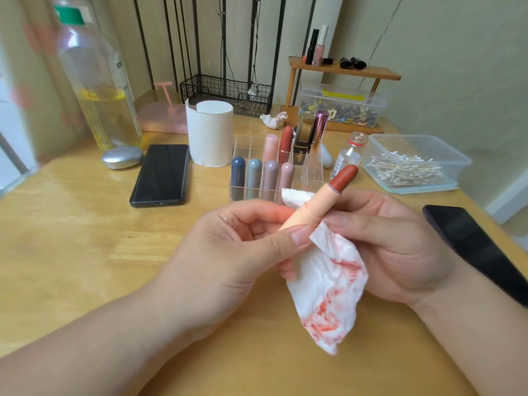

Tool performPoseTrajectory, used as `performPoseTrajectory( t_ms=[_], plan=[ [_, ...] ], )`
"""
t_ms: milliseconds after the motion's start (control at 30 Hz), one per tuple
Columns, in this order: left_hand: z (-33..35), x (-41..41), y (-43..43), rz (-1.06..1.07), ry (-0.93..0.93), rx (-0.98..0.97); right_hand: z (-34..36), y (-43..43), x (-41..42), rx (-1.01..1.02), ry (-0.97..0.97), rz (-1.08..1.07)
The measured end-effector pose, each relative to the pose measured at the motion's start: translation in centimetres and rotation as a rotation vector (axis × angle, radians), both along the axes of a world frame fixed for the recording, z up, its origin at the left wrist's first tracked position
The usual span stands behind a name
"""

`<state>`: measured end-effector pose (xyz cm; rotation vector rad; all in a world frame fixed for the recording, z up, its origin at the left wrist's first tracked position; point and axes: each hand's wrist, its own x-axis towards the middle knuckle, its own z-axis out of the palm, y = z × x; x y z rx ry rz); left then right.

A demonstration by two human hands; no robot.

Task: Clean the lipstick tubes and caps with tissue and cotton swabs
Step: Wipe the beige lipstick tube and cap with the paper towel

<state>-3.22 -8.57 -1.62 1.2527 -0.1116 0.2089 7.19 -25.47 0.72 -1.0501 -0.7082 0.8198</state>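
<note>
An uncapped peach lipstick tube [310, 206] with a brick-red bullet points up and to the right above the table's middle. My left hand [228, 252] grips its lower end between thumb and fingers. My right hand [391, 244] pinches a white tissue [328, 284] against the tube; the tissue hangs down, smeared with red. Behind them a clear organizer [248, 144] holds several capped lipsticks. Cotton swabs [403, 168] lie in a clear tub at the right.
A tissue roll [210, 132], a black phone [161, 174], a silver oval case [123, 157] and a large bottle of yellow liquid [100, 81] stand at back left. A small vial [350, 154], a crumpled tissue [273, 120] and a wooden shelf [343, 71] sit behind. A dark object [471, 241] lies at right.
</note>
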Motion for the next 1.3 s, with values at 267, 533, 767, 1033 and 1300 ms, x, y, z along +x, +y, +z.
performPoseTrajectory(
  t_ms=[267,533,767,1033,1300],
  plan=[
    [0.8,-0.1,0.4,-0.15,0.096,-0.004,0.2,0.0,0.2,-0.019,-0.023,0.125],
    [0.8,-0.5,-0.3,0.232,-0.007,0.255,0.4,0.6,-0.8,-0.058,-0.033,-0.111],
    [1.1,0.1,0.2,0.302,-0.024,0.071,0.6,0.4,-0.2,0.012,0.169,0.048],
    [1.5,-0.3,0.5,-0.009,0.102,-0.1,0.6,-0.2,1.0,-0.043,0.157,-0.01],
    [1.1,0.1,0.8,0.142,0.097,0.043,0.8,0.0,0.9,-0.187,0.157,-0.092]
  ],
)
